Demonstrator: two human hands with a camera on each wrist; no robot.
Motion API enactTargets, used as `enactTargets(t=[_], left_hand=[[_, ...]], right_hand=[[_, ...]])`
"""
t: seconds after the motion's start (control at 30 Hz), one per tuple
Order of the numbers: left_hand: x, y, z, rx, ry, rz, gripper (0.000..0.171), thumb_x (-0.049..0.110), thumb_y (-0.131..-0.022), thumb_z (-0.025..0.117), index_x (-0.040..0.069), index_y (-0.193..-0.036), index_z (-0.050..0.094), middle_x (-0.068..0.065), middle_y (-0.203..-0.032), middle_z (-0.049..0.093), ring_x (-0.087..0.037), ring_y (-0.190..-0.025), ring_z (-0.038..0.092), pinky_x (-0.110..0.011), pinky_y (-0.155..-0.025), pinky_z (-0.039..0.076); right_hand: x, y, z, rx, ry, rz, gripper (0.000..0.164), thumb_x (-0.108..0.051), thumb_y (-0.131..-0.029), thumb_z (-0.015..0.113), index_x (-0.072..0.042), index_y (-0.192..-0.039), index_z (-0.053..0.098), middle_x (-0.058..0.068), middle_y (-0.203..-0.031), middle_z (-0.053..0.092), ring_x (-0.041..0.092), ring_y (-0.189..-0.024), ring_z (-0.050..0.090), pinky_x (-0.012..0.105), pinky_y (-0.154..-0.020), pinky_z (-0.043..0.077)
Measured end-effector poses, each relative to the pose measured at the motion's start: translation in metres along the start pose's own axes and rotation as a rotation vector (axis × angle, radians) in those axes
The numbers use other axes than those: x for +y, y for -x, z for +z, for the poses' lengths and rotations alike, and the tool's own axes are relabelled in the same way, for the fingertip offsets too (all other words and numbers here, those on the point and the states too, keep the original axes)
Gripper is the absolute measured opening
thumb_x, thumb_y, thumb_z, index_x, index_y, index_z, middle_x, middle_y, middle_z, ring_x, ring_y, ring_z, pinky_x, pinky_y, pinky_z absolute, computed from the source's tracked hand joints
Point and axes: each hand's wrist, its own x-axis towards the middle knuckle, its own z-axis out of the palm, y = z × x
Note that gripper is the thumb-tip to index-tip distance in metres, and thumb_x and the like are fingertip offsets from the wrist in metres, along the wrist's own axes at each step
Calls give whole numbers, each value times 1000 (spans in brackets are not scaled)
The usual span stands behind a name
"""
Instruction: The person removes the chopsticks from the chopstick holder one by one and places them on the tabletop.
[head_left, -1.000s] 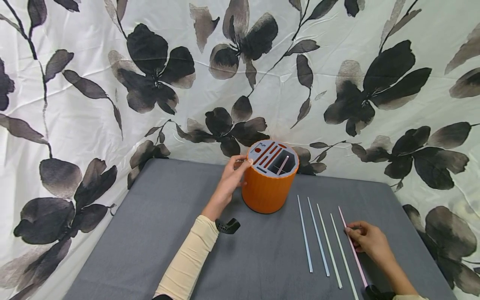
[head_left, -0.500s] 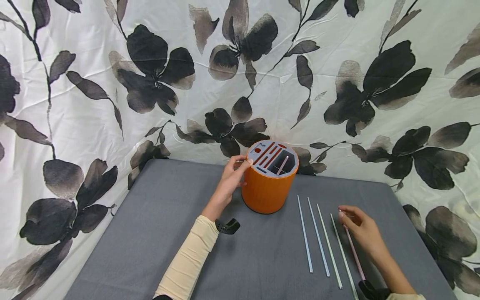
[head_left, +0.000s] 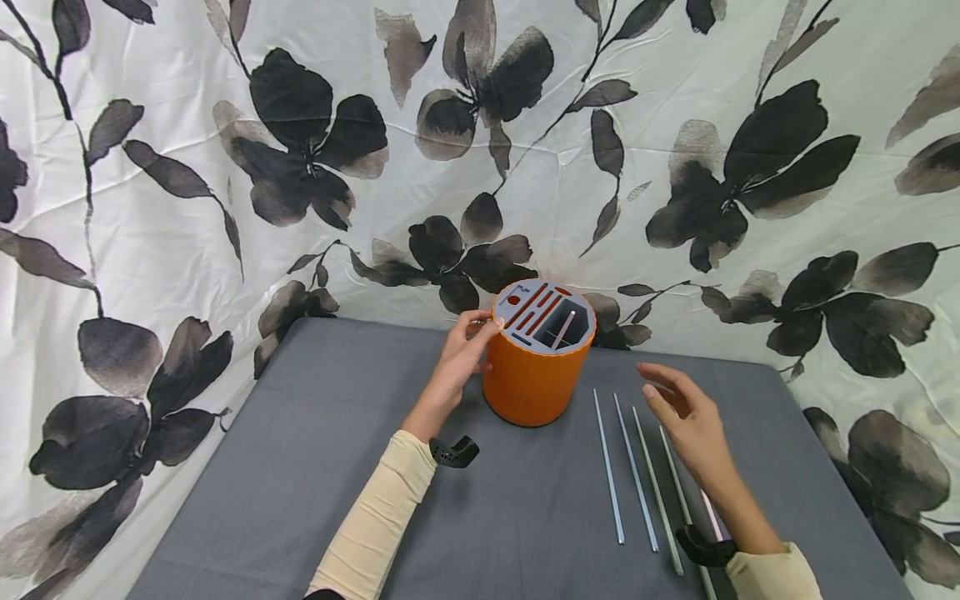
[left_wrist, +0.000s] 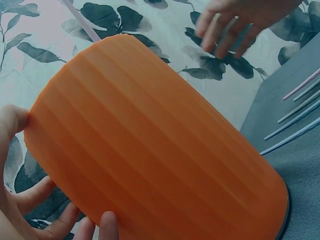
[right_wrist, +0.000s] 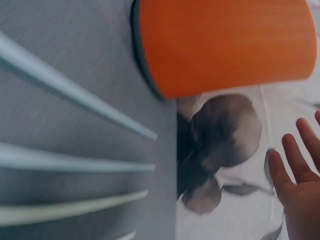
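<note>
An orange round organizer (head_left: 536, 383) with a grey slotted top stands upright on the grey table. A thin pink stick (head_left: 562, 331) leans in its large dark compartment. My left hand (head_left: 461, 354) holds the organizer's left side, thumb near the rim and fingers along the wall (left_wrist: 150, 135). My right hand (head_left: 688, 414) hovers over the far ends of the loose sticks, its fingers spread and holding nothing. Below it lie two light-blue sticks (head_left: 609, 471), pale green sticks (head_left: 657, 492) and another pink stick (head_left: 711, 515), which the right forearm partly covers.
A white cloth (head_left: 570, 208) with dark flowers hangs behind the grey table (head_left: 360, 400). Both wrists wear black straps, the left one (head_left: 455, 452) near the organizer's base. The sticks lie nearly parallel, right of the organizer.
My right hand has left the pink stick on the table and moved forward and to the left, its fingers spreading. My left hand and the organizer have stayed in place.
</note>
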Motion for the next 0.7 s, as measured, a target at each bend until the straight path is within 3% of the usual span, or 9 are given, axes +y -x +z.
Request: enactTargets(t=[0.33, 0.53, 0.7], left_hand=[[0, 0, 0, -1, -8, 1, 50, 49, -98, 69, 26, -141, 55, -10, -147, 50, -25, -125, 55, -39, -80, 58], [1, 0, 0, 7, -11, -4, 50, 49, -98, 69, 26, -140, 56, -8, -145, 51, -24, -123, 56, -40, -81, 58], [1, 1, 1, 5, -19, -6, 51, 51, -98, 69, 26, -141, 55, -8, -145, 51, -24, -123, 56, -41, -82, 58]], right_hand=[[-35, -27, 31, 19, -111, -151, 48, 0, -100, 66, -14, -146, 60, 9, -146, 60, 3, -137, 52, 15, -115, 39], [-56, -40, 41, 0, -7, -197, 54, -4, -98, 71, -20, -149, 58, 2, -152, 57, 6, -139, 48, 15, -116, 34], [-66, -47, 49, -21, 77, -221, 57, -12, -98, 74, -25, -150, 57, 4, -155, 55, 21, -145, 45, 47, -119, 37]])
